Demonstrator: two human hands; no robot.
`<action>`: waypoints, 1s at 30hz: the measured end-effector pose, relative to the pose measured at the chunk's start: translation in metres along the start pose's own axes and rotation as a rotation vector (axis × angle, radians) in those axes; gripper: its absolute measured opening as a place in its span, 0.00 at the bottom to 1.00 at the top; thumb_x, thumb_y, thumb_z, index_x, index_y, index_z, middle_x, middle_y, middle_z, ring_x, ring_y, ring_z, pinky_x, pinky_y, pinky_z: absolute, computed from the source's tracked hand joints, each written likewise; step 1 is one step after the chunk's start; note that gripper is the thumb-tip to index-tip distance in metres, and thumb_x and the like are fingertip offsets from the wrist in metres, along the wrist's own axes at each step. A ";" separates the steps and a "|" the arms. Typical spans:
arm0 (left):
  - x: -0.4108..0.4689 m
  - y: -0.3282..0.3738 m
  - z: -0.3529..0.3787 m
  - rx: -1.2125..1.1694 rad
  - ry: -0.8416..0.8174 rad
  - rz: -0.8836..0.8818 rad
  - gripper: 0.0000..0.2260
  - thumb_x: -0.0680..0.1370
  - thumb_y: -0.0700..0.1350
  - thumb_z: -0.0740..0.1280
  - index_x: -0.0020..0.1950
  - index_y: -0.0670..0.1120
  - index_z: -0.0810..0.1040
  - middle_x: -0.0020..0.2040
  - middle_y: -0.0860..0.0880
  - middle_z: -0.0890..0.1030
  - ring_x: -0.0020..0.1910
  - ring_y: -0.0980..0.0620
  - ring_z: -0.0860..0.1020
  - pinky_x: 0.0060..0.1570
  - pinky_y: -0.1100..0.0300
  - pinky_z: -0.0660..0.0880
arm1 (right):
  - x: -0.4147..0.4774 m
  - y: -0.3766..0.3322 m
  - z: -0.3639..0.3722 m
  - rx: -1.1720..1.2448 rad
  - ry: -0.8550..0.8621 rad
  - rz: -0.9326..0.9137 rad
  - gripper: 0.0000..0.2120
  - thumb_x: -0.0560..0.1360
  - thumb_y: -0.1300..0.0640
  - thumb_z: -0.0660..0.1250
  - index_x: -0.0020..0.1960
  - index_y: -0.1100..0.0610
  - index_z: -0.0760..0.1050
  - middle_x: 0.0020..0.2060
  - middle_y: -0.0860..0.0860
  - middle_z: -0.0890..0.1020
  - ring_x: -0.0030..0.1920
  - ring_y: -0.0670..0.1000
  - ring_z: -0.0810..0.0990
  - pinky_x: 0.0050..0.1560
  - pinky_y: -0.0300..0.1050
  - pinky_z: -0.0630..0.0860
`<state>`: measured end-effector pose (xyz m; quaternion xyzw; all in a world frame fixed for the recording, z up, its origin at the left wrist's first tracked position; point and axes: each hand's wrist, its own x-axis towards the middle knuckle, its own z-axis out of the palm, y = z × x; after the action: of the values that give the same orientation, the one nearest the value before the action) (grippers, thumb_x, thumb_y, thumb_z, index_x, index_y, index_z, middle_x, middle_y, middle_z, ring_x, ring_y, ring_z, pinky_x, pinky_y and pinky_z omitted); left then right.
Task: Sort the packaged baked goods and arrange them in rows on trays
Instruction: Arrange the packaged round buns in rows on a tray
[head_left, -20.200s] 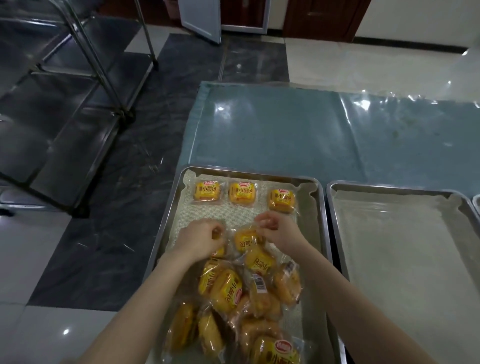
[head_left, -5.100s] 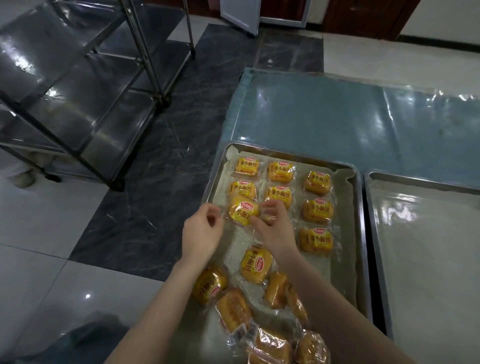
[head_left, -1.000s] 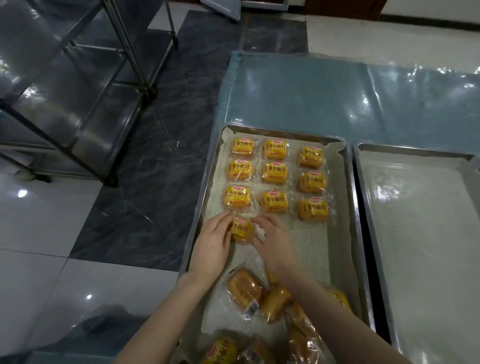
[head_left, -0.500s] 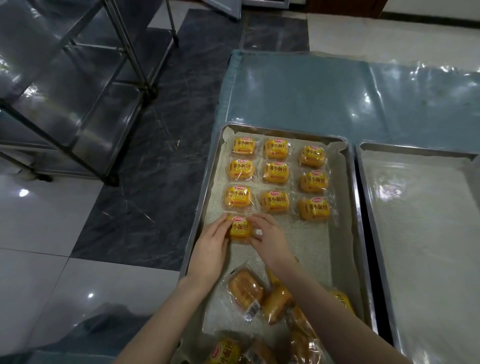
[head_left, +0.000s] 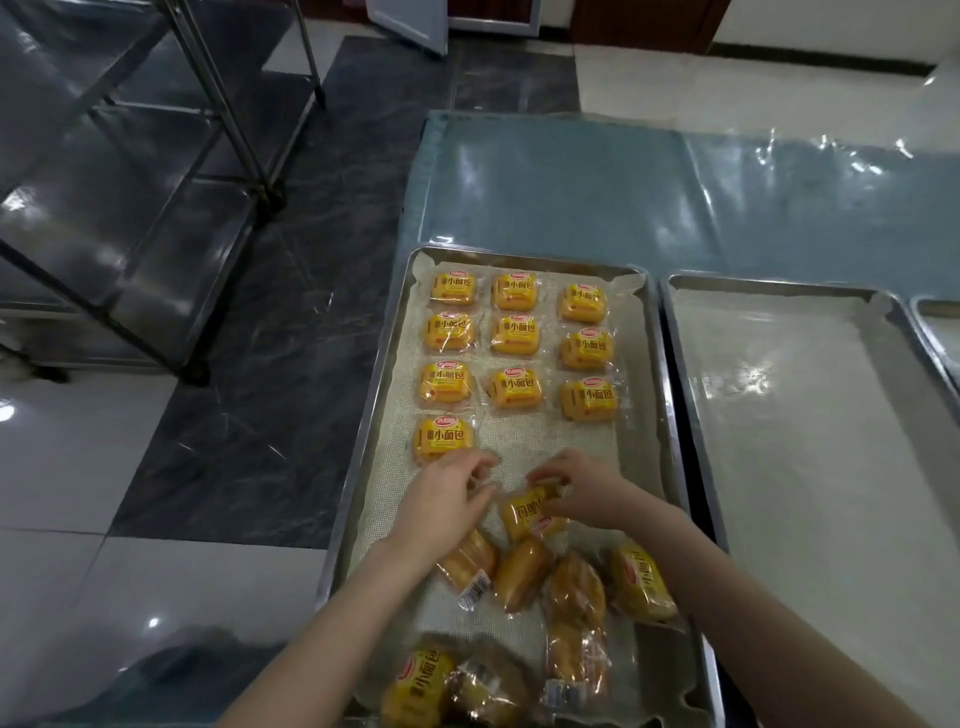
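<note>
Ten small square bread packets (head_left: 514, 332), clear crinkly film printed yellow over soft golden buns, lie label-up on the rectangular steel tray (head_left: 519, 258). They make three full rows of three from the far edge, and a tenth packet (head_left: 444, 440) opens a fourth row against the left edge. The middle and right places of that row show only the mesh liner (head_left: 545, 441), a beige woven sheet that curls up at the tray's far corners.

The next packet (head_left: 524, 512) sits between the hands, just nearer than the open middle place, tilted, with its print upside down to the camera. The right hand (head_left: 587, 493) pinches its far right edge with curled fingers and thumb. The left hand (head_left: 447, 499) reaches its left side with loosely bent fingers; whether it grips the film or only touches it I cannot tell.

Toward the near edge a loose heap (head_left: 571, 592) of about seven packets overlaps at all angles. Some show the brown bun and a white barcode label rather than the yellow face. I judge this tray a little over half done, with each remaining packet still to be turned and squared into line.

The second tray (head_left: 805, 441), just beside the first on the right, shows its pale liner and no packet in view. The film looks glossy and slippery and the buns look soft, so a light pinch at the wrapper's edge probably suits them better than a squeeze.
</note>
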<state>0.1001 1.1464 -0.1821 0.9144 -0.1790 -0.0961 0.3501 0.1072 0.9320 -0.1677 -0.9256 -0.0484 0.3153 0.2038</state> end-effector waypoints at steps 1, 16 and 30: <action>0.000 0.003 0.005 0.008 -0.069 -0.012 0.16 0.77 0.49 0.69 0.64 0.52 0.75 0.58 0.55 0.78 0.53 0.60 0.76 0.56 0.60 0.77 | -0.001 0.000 0.003 0.011 0.017 0.003 0.19 0.73 0.51 0.70 0.64 0.47 0.76 0.60 0.48 0.74 0.58 0.49 0.75 0.61 0.45 0.73; 0.020 0.030 0.007 -0.449 0.114 -0.352 0.14 0.74 0.47 0.73 0.58 0.49 0.78 0.52 0.55 0.78 0.46 0.64 0.76 0.42 0.73 0.70 | -0.019 -0.018 0.006 0.671 0.753 0.149 0.24 0.71 0.51 0.74 0.64 0.49 0.71 0.57 0.44 0.73 0.54 0.43 0.75 0.52 0.38 0.74; 0.012 0.011 0.008 -0.105 0.266 -0.198 0.15 0.72 0.50 0.73 0.57 0.53 0.75 0.53 0.57 0.77 0.52 0.57 0.75 0.54 0.61 0.73 | -0.001 0.001 0.005 0.805 0.347 0.227 0.10 0.76 0.58 0.69 0.55 0.46 0.80 0.57 0.52 0.75 0.46 0.50 0.81 0.41 0.42 0.81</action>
<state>0.1059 1.1297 -0.1809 0.9126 -0.0350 -0.0176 0.4069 0.1034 0.9323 -0.1714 -0.8113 0.2145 0.1696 0.5168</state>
